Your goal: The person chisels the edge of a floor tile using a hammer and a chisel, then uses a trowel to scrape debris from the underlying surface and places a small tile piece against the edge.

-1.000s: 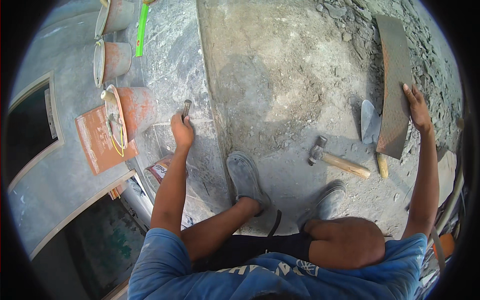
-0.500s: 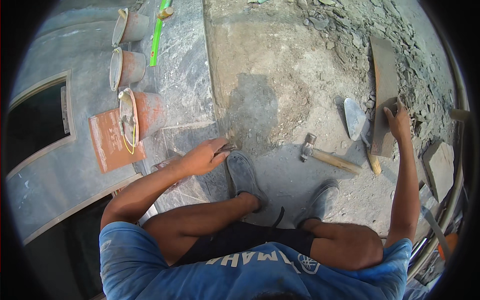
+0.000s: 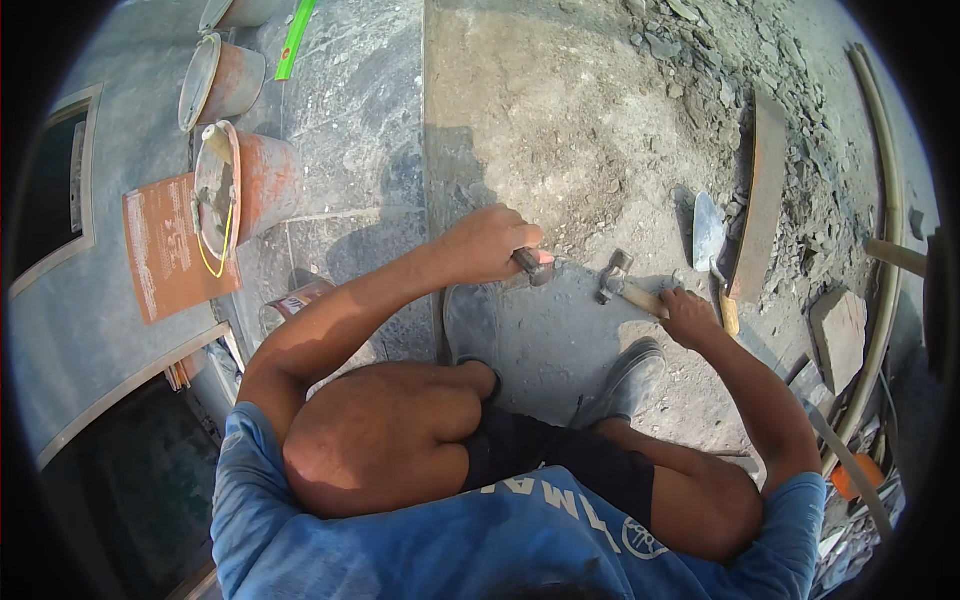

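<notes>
My left hand is closed round a short dark metal chisel; most of its length is hidden in the fist. Over on the right, my right hand grips the wooden handle of a hammer, whose steel head points left, just above or on the grey ground; I cannot tell which. A trowel with a wooden handle lies just beyond that hand. Beside it rests a long, narrow brown board or tile strip.
Mortar-stained buckets stand on the tiled strip at left, by a brown cardboard sheet and a green level. A can is near my left forearm. Broken rubble, a stone slab and a pole lie at right.
My right hand has left the brown strip, which now lies tilted, and has taken hold of the hammer's handle. My left hand has moved forward and right with the chisel.
</notes>
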`<move>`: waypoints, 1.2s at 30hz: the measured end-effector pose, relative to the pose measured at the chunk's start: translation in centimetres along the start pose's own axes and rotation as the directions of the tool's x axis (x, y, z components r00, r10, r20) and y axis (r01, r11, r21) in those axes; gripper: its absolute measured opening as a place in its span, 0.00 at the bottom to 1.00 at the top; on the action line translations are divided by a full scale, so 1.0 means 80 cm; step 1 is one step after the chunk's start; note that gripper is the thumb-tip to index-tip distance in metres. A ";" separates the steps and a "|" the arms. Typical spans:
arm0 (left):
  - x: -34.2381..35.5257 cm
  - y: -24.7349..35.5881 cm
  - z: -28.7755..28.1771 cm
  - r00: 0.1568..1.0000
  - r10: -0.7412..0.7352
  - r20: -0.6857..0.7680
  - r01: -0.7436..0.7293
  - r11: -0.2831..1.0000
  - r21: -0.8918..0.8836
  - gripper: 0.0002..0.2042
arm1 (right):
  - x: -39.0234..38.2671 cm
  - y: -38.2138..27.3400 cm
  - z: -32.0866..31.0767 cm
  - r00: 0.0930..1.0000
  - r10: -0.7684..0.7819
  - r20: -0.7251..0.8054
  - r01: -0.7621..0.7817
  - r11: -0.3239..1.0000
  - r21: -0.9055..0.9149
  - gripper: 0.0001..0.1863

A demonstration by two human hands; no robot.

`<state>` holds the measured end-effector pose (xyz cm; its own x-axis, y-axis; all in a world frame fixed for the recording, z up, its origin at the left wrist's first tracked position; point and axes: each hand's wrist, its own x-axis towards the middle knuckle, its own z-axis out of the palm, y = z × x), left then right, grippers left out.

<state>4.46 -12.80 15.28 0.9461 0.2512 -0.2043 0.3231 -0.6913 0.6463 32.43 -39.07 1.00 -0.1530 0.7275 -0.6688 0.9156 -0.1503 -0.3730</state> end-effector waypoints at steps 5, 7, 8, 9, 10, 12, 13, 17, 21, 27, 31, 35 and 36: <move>0.013 -0.047 0.013 0.985 0.000 -0.171 0.008 0.999 0.043 0.18 | 0.006 -0.015 0.032 0.981 0.067 -0.179 -0.079 0.995 -0.056 0.25; 0.017 -0.068 0.015 0.974 0.006 -0.226 0.009 0.998 0.064 0.18 | -0.007 -0.027 0.000 0.996 0.061 0.070 -0.070 0.990 0.126 0.25; 0.017 -0.081 0.015 0.969 -0.004 -0.247 0.025 0.996 0.080 0.18 | -0.015 -0.041 -0.017 0.995 0.065 0.077 -0.075 0.988 0.132 0.25; 0.012 -0.092 0.015 0.964 -0.023 -0.265 0.050 0.994 0.096 0.18 | -0.023 -0.059 -0.035 0.984 0.097 0.151 -0.134 0.955 0.265 0.25; 0.012 -0.100 0.011 0.965 -0.025 -0.260 0.050 0.995 0.088 0.18 | -0.032 -0.071 -0.055 0.966 0.124 0.225 -0.205 0.901 0.382 0.25; 0.024 -0.111 0.010 0.928 0.051 -0.369 -0.009 0.994 0.113 0.18 | -0.052 -0.077 -0.078 0.957 0.125 0.263 -0.242 0.844 0.478 0.24; 0.026 -0.117 0.008 0.913 0.063 -0.404 0.003 0.987 0.160 0.18 | -0.058 -0.083 -0.087 0.956 0.149 0.251 -0.269 0.785 0.558 0.23; 0.030 -0.143 0.008 0.896 0.025 -0.444 0.073 0.977 0.201 0.17 | -0.080 -0.108 -0.114 0.997 0.053 0.054 -0.068 0.319 0.945 0.19; 0.026 -0.151 0.005 0.873 0.041 -0.486 0.074 0.974 0.215 0.18 | -0.047 -0.161 -0.146 0.904 0.293 -0.311 0.209 0.331 0.920 0.22; 0.032 -0.143 0.007 0.841 0.017 -0.541 0.088 0.982 0.168 0.18 | 0.000 -0.236 -0.174 0.721 0.565 -0.401 0.327 0.233 0.916 0.19; 0.036 -0.148 0.002 0.784 0.060 -0.618 0.076 0.979 0.191 0.19 | -0.012 -0.277 -0.219 0.604 0.552 -0.575 0.516 0.279 0.810 0.25; 0.027 -0.146 -0.005 0.762 -0.026 -0.647 0.111 0.990 0.091 0.14 | -0.025 -0.306 -0.245 0.425 0.522 -0.740 0.704 0.323 0.632 0.26; 0.023 -0.146 -0.010 0.755 -0.033 -0.655 0.124 0.988 0.093 0.13 | -0.026 -0.323 -0.249 0.391 0.551 -0.737 0.764 0.251 0.594 0.25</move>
<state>2.38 -3.72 7.97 0.6900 0.6563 0.3053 0.4389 -0.7148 0.5445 16.52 -23.36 24.81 0.7189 0.6951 0.0064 -0.1078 0.1205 -0.9868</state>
